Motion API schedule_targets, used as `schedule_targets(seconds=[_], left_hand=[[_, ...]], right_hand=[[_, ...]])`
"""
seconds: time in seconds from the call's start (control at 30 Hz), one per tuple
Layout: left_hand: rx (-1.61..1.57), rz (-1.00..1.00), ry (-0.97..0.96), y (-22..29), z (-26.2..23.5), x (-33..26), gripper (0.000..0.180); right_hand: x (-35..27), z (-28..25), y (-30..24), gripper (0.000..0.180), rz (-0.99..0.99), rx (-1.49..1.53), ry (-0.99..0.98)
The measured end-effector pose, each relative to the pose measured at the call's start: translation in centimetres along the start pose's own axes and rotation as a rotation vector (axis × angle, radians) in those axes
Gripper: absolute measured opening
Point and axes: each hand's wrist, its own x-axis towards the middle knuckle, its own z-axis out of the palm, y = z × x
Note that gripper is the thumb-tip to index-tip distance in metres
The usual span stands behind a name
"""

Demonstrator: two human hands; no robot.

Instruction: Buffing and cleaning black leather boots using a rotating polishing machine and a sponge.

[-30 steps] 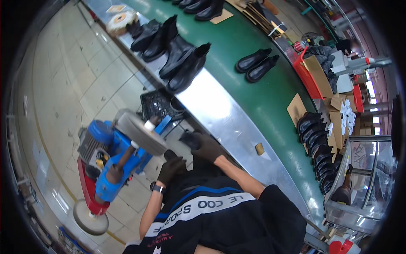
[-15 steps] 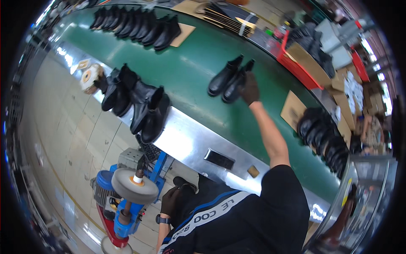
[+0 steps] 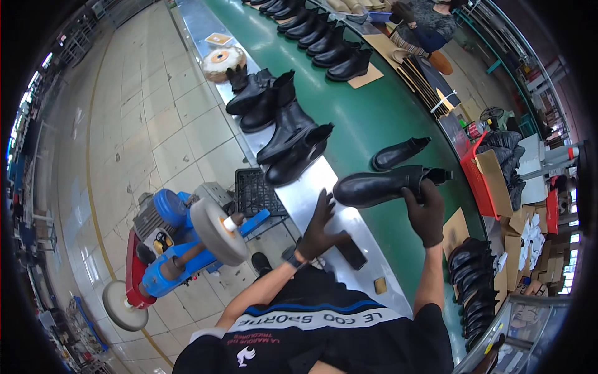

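Note:
My right hand [image 3: 427, 215], in a dark brown glove, grips a black ankle boot [image 3: 371, 189] by its shaft. The boot hangs on its side above the bench, toe pointing left. Its mate, another black boot [image 3: 395, 156], stands just beyond on the green surface. My left hand [image 3: 319, 229], gloved too, is open with fingers spread and thumb out, just short of the held boot's toe and not touching it. Below that hand, a flat black rectangular object [image 3: 352, 252] lies on the metal edge, near a small tan block [image 3: 380, 286].
Several black boots [image 3: 291, 128] lie along the metal edge beside a white fluffy wheel [image 3: 223, 61]. More boots line the far side [image 3: 349, 64] and right end [image 3: 468, 268]. A blue polishing machine [image 3: 168, 268] stands left. Another person [image 3: 427, 28] is across the bench.
One boot of the pair has been lifted off the bench by my right hand and brought nearer. My left hand has come up from beside my body, fingers spreading. The view has turned.

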Motion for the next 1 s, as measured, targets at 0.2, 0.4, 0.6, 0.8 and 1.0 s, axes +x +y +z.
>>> schedule_targets(seconds=[0.2, 0.4, 0.6, 0.8, 1.0], left_hand=[[-0.309, 0.271, 0.368, 6.2, -3.5, 1.4, 0.045], [-0.723, -0.157, 0.474, 3.4, -7.9, -4.4, 0.04], [-1.439, -0.691, 0.426, 1.7, -10.1, -12.1, 0.047], [-1.7, -0.393, 0.456, -0.4, -13.2, -16.7, 0.075], [-1.335, -0.633, 0.761, -2.0, -17.2, -14.9, 0.077]], right_hand=[[-6.9, 2.3, -8.5, 0.055, -0.15, 0.264, 0.355], [-10.7, 1.8, -9.9, 0.106, 0.331, 0.754, -0.028], [-14.5, 2.7, -5.2, 0.082, 0.4, 0.537, -1.226], [-21.9, 8.1, -7.3, 0.06, 1.464, 1.287, -0.911], [-25.5, 14.9, -9.2, 0.037, 1.056, 0.917, -0.994]])
